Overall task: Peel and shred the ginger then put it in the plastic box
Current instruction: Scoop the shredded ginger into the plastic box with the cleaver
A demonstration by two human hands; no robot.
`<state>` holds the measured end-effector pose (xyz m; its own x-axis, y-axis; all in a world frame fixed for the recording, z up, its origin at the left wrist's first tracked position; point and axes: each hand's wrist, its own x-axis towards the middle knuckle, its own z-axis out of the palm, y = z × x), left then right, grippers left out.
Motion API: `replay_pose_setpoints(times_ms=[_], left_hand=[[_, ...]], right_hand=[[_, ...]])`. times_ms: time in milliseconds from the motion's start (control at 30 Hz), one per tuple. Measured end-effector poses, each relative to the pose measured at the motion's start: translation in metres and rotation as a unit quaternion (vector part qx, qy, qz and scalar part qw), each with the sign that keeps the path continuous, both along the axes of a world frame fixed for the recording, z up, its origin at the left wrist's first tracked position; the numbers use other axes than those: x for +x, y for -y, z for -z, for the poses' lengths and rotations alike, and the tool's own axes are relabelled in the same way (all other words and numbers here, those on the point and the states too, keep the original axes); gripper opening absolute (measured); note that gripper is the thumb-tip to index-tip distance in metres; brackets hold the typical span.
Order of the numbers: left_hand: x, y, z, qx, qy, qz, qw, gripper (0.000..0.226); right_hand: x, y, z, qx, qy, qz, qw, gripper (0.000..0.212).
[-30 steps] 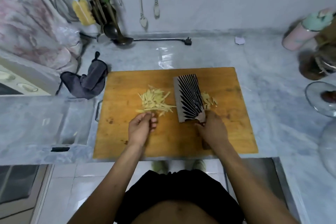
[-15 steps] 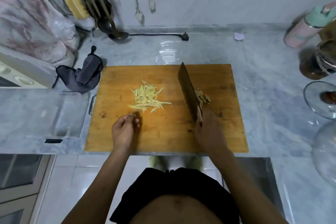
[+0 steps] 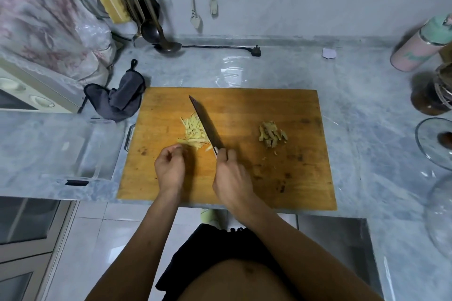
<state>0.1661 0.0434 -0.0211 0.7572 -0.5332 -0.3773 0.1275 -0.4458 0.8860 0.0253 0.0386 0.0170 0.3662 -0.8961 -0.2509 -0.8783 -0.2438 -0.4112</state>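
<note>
A pile of pale shredded ginger (image 3: 193,131) lies left of centre on the wooden cutting board (image 3: 244,178). My right hand (image 3: 232,176) grips the handle of a cleaver (image 3: 206,124), whose blade stands on edge against the right side of the shreds. My left hand (image 3: 170,167) hovers just below the pile, fingers loosely curled and holding nothing. A smaller heap of brownish ginger peel (image 3: 272,134) sits to the right on the board. The clear plastic box (image 3: 97,151) stands left of the board.
A grey cloth (image 3: 119,98) lies at the board's back-left corner, with a ladle (image 3: 166,44) and hanging utensils behind. A pink bottle (image 3: 418,49), a dark jar (image 3: 430,95) and a glass lid (image 3: 435,144) crowd the right side. The counter edge runs under the board's near side.
The cleaver went from flat to on edge and moved left, from beside the peel over to the shredded pile. My left hand drew back towards me from the shreds.
</note>
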Motion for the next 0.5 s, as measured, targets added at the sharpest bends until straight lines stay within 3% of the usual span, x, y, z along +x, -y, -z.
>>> replay_pose_setpoints(times_ms=[133,267,367,500], left_hand=[[0.02,-0.009,0.006,-0.005,0.026,-0.023,0.999,0.014],[0.043,-0.027,0.028,0.02,0.181,-0.01,0.983,0.014],[0.053,-0.034,0.044,0.05,0.253,0.03,0.966,0.042],[0.055,-0.027,0.05,0.088,0.252,0.047,0.963,0.066]], right_hand=[[-0.014,0.015,-0.006,0.01,0.054,0.047,0.997,0.05],[-0.029,0.041,-0.01,-0.005,0.032,0.084,0.996,0.047],[-0.021,0.046,-0.008,0.001,0.012,0.079,0.997,0.049],[0.007,0.023,-0.003,0.015,0.017,0.02,1.0,0.055]])
